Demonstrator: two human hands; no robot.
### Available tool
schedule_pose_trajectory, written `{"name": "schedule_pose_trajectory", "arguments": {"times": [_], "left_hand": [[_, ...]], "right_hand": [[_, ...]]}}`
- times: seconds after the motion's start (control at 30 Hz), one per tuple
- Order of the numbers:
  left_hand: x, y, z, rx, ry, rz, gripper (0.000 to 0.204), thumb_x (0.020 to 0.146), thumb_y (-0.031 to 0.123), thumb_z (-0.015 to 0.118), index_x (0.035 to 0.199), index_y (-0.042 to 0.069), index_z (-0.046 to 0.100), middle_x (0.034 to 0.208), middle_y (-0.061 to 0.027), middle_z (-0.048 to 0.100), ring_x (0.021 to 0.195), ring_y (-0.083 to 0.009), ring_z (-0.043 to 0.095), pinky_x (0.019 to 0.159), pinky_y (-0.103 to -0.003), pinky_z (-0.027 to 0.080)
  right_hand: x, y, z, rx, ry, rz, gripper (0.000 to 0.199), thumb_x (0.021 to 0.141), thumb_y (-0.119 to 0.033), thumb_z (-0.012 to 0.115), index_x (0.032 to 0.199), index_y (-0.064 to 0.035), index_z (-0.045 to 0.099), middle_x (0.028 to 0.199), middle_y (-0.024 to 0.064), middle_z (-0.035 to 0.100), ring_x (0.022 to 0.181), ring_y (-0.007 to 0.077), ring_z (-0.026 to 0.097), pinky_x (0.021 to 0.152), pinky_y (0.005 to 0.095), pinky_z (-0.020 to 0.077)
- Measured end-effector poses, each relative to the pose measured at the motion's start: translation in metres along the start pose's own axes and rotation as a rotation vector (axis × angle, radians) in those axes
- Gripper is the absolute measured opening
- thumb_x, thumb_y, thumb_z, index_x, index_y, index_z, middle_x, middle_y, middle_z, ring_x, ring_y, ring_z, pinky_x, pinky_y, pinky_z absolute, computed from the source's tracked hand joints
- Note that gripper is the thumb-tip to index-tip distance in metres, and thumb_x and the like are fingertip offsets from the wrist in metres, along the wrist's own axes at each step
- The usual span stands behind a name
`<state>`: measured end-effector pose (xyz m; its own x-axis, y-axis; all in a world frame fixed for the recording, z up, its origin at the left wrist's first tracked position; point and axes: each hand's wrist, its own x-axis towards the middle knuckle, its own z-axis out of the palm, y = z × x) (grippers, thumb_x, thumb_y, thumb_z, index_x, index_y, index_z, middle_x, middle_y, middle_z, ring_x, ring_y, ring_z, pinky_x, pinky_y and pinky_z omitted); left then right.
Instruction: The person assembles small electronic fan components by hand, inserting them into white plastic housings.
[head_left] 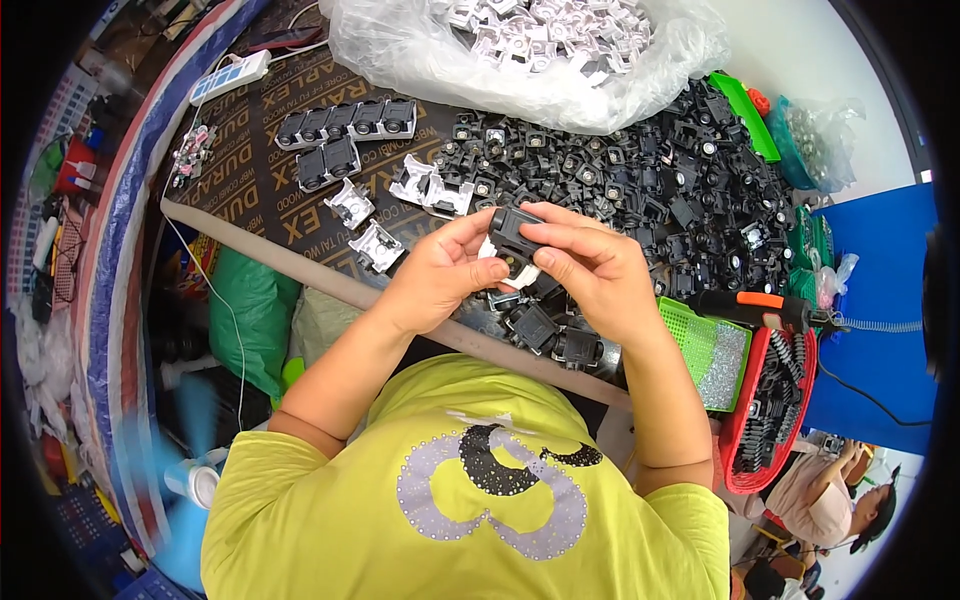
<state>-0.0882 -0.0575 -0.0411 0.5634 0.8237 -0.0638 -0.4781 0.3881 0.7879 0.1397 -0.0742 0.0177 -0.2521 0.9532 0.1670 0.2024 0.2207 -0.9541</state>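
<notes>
I take the green sack (252, 325) as reference. A white cable (237, 335) crosses it. Left of the sack: a striped sheet (97, 330). Below it in my view: a blue fan (195, 482), blades blurred. Above it: a power strip (230, 78). Far right of it: a blue panel (875, 300) and a co-worker (815, 502).

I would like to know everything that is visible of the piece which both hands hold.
The held piece has a boxy black body, with white portions at its left side and lower end, seemingly hard plastic. It is slightly tilted, above the table. The left hand and right hand grip it from either side, covering some edges; whether black and white are joined is unclear.
</notes>
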Motion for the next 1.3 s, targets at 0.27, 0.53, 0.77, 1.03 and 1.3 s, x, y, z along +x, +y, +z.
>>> {"name": "schedule_pose_trajectory", "arguments": {"times": [0.27,0.53,0.77,1.03,1.3], "left_hand": [[0.004,0.008,0.0,0.072,0.019,0.047,0.066,0.099,-0.001,0.071,0.158,-0.002,0.04,0.141,-0.0097,0.062,0.119,-0.0158,0.066,0.098,-0.033,0.059],[-0.001,0.001,-0.008,0.143,-0.015,0.083,0.068,0.096,-0.006,0.071,0.157,-0.001,0.041,0.148,-0.0109,0.057,0.127,-0.0178,0.062,0.106,-0.034,0.054],[-0.02,0.003,-0.02,0.429,0.125,0.365,0.064,0.089,-0.017,0.069,0.147,0.003,0.049,0.147,-0.0076,0.044,0.135,-0.0195,0.056,0.111,-0.036,0.053],[-0.036,-0.039,-0.054,0.465,0.291,0.339,0.066,0.089,-0.008,0.072,0.15,0.001,0.047,0.143,-0.0109,0.055,0.132,-0.0217,0.06,0.109,-0.038,0.053],[-0.038,-0.029,-0.033,1.145,0.538,0.289,0.063,0.078,0.015,0.09,0.132,0.003,0.059,0.125,-0.0155,0.068,0.115,-0.0356,0.063,0.097,-0.042,0.053]], "right_hand": [[0.003,-0.002,-0.003,0.073,0.017,0.029,0.027,0.096,-0.004,0.076,0.122,-0.0046,0.079,0.138,0.0164,0.07,0.123,0.0201,0.068,0.102,0.033,0.0557],[0.002,0.001,-0.002,-0.165,-0.064,-0.02,0.035,0.084,-0.005,0.084,0.118,-0.0095,0.08,0.129,0.0167,0.074,0.119,0.0313,0.07,0.102,0.0392,0.0551],[0.036,-0.02,0.017,-0.45,-0.255,-0.315,0.044,0.074,-0.003,0.086,0.116,-0.0049,0.073,0.127,0.0145,0.07,0.119,0.0367,0.064,0.104,0.0441,0.0521],[0.068,-0.01,0.055,-0.607,-0.588,-0.322,0.053,0.077,-0.003,0.082,0.128,-0.0081,0.068,0.12,0.0162,0.066,0.112,0.0361,0.066,0.099,0.0432,0.0553],[0.082,0.017,0.072,-0.488,-0.135,0.105,0.028,0.082,-0.02,0.087,0.099,-0.0016,0.073,0.101,0.0162,0.069,0.1,0.0338,0.069,0.087,0.043,0.0562]]}}
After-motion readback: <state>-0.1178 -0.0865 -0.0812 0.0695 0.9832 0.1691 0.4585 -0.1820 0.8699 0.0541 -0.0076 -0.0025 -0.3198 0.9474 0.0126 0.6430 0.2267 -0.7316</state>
